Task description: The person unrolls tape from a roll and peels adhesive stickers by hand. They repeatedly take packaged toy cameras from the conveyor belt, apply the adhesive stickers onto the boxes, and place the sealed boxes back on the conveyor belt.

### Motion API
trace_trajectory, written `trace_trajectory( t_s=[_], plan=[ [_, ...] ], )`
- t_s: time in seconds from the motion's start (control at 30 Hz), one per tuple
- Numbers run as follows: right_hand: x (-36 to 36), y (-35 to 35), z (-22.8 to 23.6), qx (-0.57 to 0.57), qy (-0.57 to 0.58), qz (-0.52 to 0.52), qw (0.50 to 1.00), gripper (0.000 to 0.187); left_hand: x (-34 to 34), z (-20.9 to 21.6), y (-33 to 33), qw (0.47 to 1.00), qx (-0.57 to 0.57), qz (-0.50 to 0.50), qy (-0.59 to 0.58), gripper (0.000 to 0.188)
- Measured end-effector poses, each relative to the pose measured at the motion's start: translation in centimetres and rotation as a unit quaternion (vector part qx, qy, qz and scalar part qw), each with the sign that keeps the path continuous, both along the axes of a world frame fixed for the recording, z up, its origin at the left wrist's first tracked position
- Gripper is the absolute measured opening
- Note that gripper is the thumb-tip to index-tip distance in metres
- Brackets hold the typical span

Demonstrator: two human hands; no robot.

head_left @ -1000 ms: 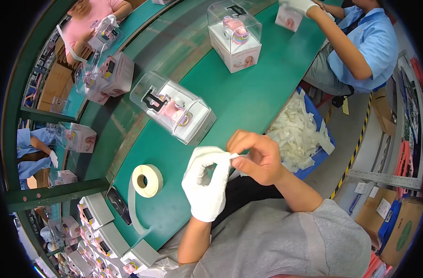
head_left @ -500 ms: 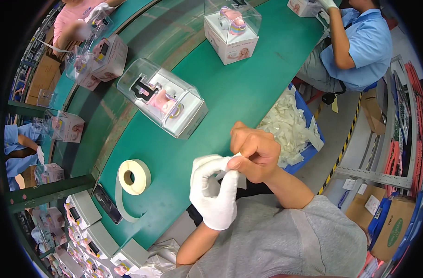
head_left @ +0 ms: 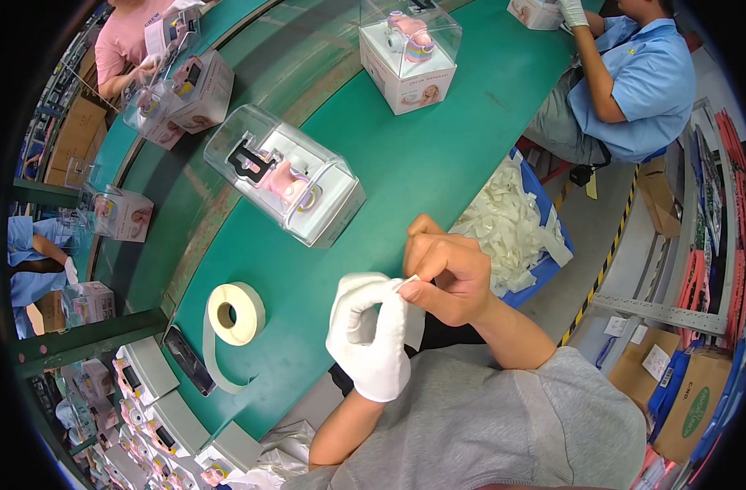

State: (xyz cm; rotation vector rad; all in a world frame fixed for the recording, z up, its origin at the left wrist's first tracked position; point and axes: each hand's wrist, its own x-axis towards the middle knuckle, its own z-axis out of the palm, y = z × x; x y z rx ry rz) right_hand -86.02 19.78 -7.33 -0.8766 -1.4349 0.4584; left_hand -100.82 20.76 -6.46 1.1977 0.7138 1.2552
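My left hand [head_left: 368, 336], in a white glove, is closed with thumb and fingertips pinched together in front of my body. A small whitish sticker strip [head_left: 415, 327] hangs just behind its fingers. My bare right hand [head_left: 450, 273] pinches at the strip's upper edge, its thumb meeting the gloved fingertips. Most of the strip is hidden by the glove. Beyond my hands, a clear-lidded box [head_left: 340, 208] with a pink toy camera [head_left: 287, 181] lies on the green table. To the left is a roll of pale stickers [head_left: 251, 314] with a loose tail.
A dark phone [head_left: 188, 359] lies beside the roll. Another boxed toy [head_left: 414, 86] stands farther up the green table [head_left: 373, 147]. A blue bin [head_left: 557, 237] of backing scraps sits right, near a co-worker in a blue shirt [head_left: 646, 90]. More boxes [head_left: 202, 98] line the left conveyor.
My gloved left hand has shifted slightly left, while my right hand keeps its pinch. Boxes on the left conveyor have moved slightly. The co-workers' arms have moved.
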Motion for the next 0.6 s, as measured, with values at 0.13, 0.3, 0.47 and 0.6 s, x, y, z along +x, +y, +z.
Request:
trace_trajectory(
  t_s=[0.13, 0.3, 0.47, 0.6],
  plan=[
    [-1.1, 0.2, -0.4, -0.019, 0.008, 0.008, 1.000, 0.015, -0.6, -0.6, 0.0, 0.999, -0.035, -0.011, -0.008, 0.008],
    [-3.0, 0.6, -1.5, -0.095, 0.048, -0.022, 0.994, 0.002, -1.1, -2.2, 0.3, 0.997, -0.066, 0.037, 0.004, 0.010],
    [1.8, 3.3, 0.1, -0.118, -0.194, -0.030, 0.973, 0.005, -3.7, -2.7, 5.7, 0.910, 0.302, 0.173, 0.224, 0.085],
    [2.8, 6.6, 1.5, -0.069, -0.414, 0.014, 0.908, 0.013, -5.5, -1.5, 10.8, 0.793, 0.458, 0.159, 0.368, 0.111]
  ],
)
